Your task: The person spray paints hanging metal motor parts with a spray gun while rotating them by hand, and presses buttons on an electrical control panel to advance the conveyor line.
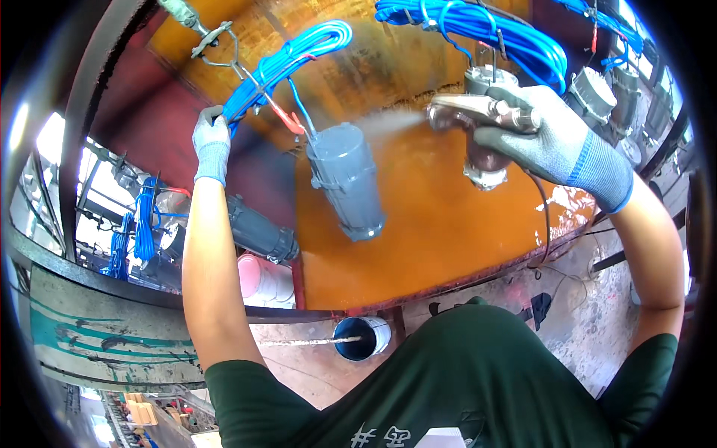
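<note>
spraying seems in hand: the right hand (556, 133) grips the spray gun (478, 109), its mist (396, 123) drifting toward the cylinder (345, 179) hung below the red hook (287, 119); the left hand (211, 138) grips the coil (287, 63). next likely calls for even passes.

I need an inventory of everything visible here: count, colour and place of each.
Metal spray gun: one, silver, upper right
Large cylindrical housing: one, grey, hanging centrally
Looped cable coil: one, blue, upper left
Other looped cables: several, blue, top and far left
Other cylindrical housings: several, mostly grey, both sides
Broad stained surface: one, orange, behind centre
Open round bucket: one, pale, on floor
Round container: one, pink, lower left
Fabric shirt: one, dark green, bottom
Left hand: one, pale glove, holding coil
Right hand: one, pale glove, around gun
</note>
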### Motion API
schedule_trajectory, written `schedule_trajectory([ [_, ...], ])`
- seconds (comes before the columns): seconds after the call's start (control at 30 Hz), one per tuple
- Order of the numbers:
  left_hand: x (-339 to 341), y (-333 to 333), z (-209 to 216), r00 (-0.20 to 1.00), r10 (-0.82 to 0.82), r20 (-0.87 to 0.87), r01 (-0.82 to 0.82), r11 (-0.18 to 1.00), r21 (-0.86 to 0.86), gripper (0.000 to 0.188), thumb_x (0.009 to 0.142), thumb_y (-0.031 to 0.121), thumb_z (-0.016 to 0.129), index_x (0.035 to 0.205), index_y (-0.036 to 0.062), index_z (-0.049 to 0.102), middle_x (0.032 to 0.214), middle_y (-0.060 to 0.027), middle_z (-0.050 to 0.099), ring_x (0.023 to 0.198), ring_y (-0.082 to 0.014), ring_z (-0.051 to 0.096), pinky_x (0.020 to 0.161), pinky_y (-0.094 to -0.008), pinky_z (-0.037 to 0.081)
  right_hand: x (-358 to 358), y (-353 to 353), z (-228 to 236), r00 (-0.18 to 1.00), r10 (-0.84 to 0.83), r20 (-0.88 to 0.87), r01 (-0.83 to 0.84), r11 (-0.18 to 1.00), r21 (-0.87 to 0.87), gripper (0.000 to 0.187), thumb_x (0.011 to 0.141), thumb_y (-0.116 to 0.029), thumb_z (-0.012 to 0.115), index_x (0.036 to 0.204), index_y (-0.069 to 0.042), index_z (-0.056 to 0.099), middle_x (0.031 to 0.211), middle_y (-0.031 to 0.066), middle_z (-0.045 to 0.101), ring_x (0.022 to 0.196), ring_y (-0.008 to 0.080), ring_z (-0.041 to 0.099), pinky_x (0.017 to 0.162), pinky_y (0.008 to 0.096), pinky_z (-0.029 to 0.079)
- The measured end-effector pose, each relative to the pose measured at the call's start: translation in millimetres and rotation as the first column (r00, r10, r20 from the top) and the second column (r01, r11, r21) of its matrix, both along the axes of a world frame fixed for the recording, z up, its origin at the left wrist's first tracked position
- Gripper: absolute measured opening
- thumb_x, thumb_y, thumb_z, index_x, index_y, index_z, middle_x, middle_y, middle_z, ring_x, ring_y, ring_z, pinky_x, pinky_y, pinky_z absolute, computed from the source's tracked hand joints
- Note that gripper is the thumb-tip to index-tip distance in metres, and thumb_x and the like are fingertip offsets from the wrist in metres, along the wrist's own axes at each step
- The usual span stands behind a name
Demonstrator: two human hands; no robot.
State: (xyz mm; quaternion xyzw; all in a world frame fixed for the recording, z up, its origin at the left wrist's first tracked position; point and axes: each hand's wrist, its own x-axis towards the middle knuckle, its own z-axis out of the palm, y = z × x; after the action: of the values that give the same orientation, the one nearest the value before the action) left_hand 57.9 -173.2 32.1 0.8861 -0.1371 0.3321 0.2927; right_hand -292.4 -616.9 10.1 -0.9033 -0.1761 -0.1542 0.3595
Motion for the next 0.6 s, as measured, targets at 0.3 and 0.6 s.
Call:
schedule_trajectory([
  [0.3,8,36,-14,0.997,0.010,0.071,-0.013,0.999,0.035,0.024,0.097,0.006,0.064,0.118,0.0056,0.075,0.110,-0.0142,0.077,0.096,-0.0250,0.073,0.089,-0.0379,0.058,-40,-3,-100,0.924,0.076,-0.374,0.066,0.933,0.353,0.021,0.100,-0.020,0.068,0.110,-0.001,0.070,0.081,0.0064,0.073,0.073,0.0142,0.069,0.070,0.0315,0.057],
  [0.6,-20,50,-38,0.978,0.026,0.206,-0.038,0.998,0.055,0.027,0.092,0.004,0.064,0.116,0.0025,0.077,0.111,-0.0186,0.076,0.103,-0.0339,0.073,0.097,-0.0456,0.056,-66,10,-124,0.941,0.243,-0.233,0.004,0.684,0.729,0.026,0.098,-0.015,0.076,0.118,0.001,0.070,0.099,0.0061,0.077,0.087,0.0136,0.072,0.076,0.0309,0.057],
])
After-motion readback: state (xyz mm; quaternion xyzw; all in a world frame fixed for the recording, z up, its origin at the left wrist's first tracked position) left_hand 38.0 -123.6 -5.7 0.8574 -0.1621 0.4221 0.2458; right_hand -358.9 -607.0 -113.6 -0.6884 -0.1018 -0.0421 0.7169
